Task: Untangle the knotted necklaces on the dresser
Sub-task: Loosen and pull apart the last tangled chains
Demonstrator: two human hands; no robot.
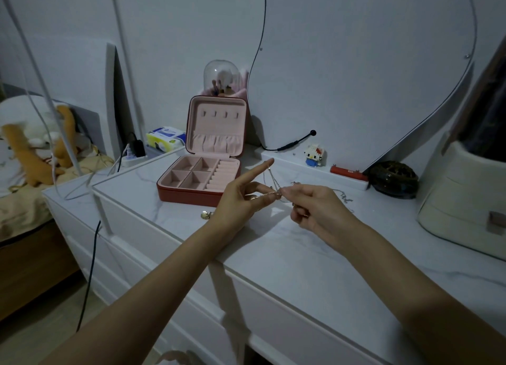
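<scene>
1. The knotted necklaces [275,189] hang at centre frame, held up just above the dresser top [273,244]; thin chains run from our raised fingertip down to the tangle, with loose chain trailing right onto the marble.
2. Our left hand [241,200] has its index finger straight up with a strand looped over it, while thumb and lower fingers pinch the gold chain.
3. Our right hand [315,208] pinches the tangle from the other side, fingers curled.
4. Our advice: keep the strands slack and tease loops apart; pulling hard would likely tighten the knot.
5. Spreading it flat on the marble might show the crossings better in this dim light.
6. Behind, upper centre, the pink jewelry box [202,173] sits open, a shell pendant [204,215] just before it.
</scene>
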